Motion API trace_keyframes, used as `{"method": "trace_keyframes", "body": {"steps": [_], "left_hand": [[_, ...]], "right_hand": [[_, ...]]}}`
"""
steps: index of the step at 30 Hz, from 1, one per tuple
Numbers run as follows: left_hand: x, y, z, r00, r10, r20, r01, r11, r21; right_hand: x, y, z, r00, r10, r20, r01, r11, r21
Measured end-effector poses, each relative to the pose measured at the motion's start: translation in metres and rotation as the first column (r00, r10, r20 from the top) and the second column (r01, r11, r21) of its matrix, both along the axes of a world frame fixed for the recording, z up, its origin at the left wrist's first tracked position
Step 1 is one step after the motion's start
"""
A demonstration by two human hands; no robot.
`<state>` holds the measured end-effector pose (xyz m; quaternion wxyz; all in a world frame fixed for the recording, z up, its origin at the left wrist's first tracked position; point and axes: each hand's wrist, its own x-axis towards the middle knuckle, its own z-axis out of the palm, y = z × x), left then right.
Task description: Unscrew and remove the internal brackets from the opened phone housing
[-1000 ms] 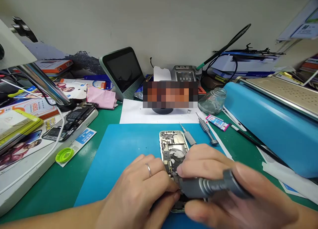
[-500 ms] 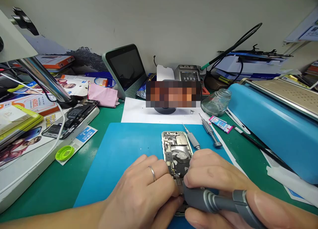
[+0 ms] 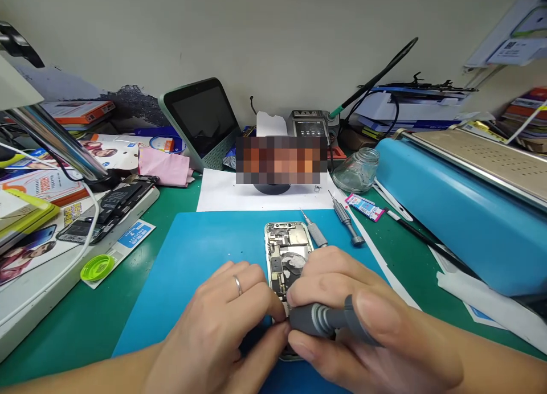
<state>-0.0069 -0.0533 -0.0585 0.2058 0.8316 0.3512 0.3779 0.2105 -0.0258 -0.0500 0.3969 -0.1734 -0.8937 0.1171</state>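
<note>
An opened phone (image 3: 291, 251) lies on the blue mat (image 3: 200, 240), its circuit boards and inner parts exposed. My right hand (image 3: 346, 286) is closed around a dark grey screwdriver (image 3: 307, 320) with a ribbed neck, held over the phone's lower part; its tip is hidden. My left hand (image 3: 226, 320), with a ring on one finger, rests over the phone's lower left side. Its thumb and forefinger are pinched together beside the front of the screwdriver. Whatever sits between them cannot be made out. Much of the phone's lower half is covered by both hands.
Beyond the phone lie two grey screwdrivers, one near (image 3: 317, 233) and one farther right (image 3: 347, 222). A glass jar (image 3: 356, 169) and a blue machine (image 3: 436, 217) stand at right. A green cap (image 3: 97, 267) and another phone's parts (image 3: 113, 206) lie at left.
The whole scene has shifted left as the camera turned. My right hand has tilted, with the screwdriver's rear end closer to the thumb. My left fingertips remain at the phone's lower part.
</note>
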Motion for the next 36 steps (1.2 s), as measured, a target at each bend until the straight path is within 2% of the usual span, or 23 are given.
{"method": "trace_keyframes", "body": {"steps": [2, 6, 9, 14, 16, 19, 22, 24, 26, 30, 36], "left_hand": [[0.000, -0.001, 0.001, 1.000, -0.007, 0.000, 0.007, 1.000, -0.023], [-0.001, -0.002, 0.003, 1.000, -0.016, 0.016, 0.017, 0.998, -0.066], [-0.001, -0.002, 0.004, 1.000, -0.027, 0.003, 0.027, 0.995, -0.099], [-0.001, -0.002, 0.006, 1.000, 0.021, -0.013, -0.023, 0.994, -0.108], [-0.001, -0.004, 0.007, 1.000, 0.008, -0.012, -0.009, 0.997, -0.072], [-0.003, -0.006, 0.007, 0.990, -0.121, -0.077, 0.125, 0.991, 0.052], [-0.004, -0.009, 0.004, 0.938, -0.280, -0.202, 0.317, 0.932, 0.179], [-0.004, -0.010, -0.001, 0.913, -0.327, -0.246, 0.386, 0.887, 0.253], [-0.004, -0.010, -0.005, 0.913, -0.331, -0.238, 0.396, 0.860, 0.323], [-0.006, -0.007, -0.010, 0.900, -0.352, -0.257, 0.426, 0.835, 0.348], [-0.009, -0.005, -0.006, 0.903, -0.344, -0.257, 0.417, 0.846, 0.332]], "right_hand": [[0.000, -0.001, -0.001, 0.999, 0.011, -0.043, -0.010, 0.999, 0.040], [0.000, -0.002, -0.003, 0.998, -0.014, -0.055, 0.015, 0.999, 0.033], [-0.002, 0.000, -0.007, 0.984, -0.031, -0.173, 0.039, 0.999, 0.038], [-0.003, 0.005, -0.010, 0.939, -0.118, -0.324, 0.106, 0.993, -0.057], [-0.002, 0.007, -0.010, 0.924, -0.139, -0.357, 0.112, 0.989, -0.093], [0.000, 0.008, -0.011, 0.910, -0.133, -0.393, 0.106, 0.990, -0.091], [-0.001, 0.010, -0.014, 0.908, -0.159, -0.388, 0.139, 0.987, -0.079], [-0.003, 0.011, -0.016, 0.910, -0.211, -0.358, 0.190, 0.977, -0.092], [-0.005, 0.011, -0.018, 0.917, -0.219, -0.333, 0.202, 0.976, -0.086], [-0.009, 0.013, -0.022, 0.905, -0.317, -0.282, 0.296, 0.948, -0.117], [-0.008, 0.015, -0.024, 0.897, -0.351, -0.271, 0.352, 0.935, -0.045]]}}
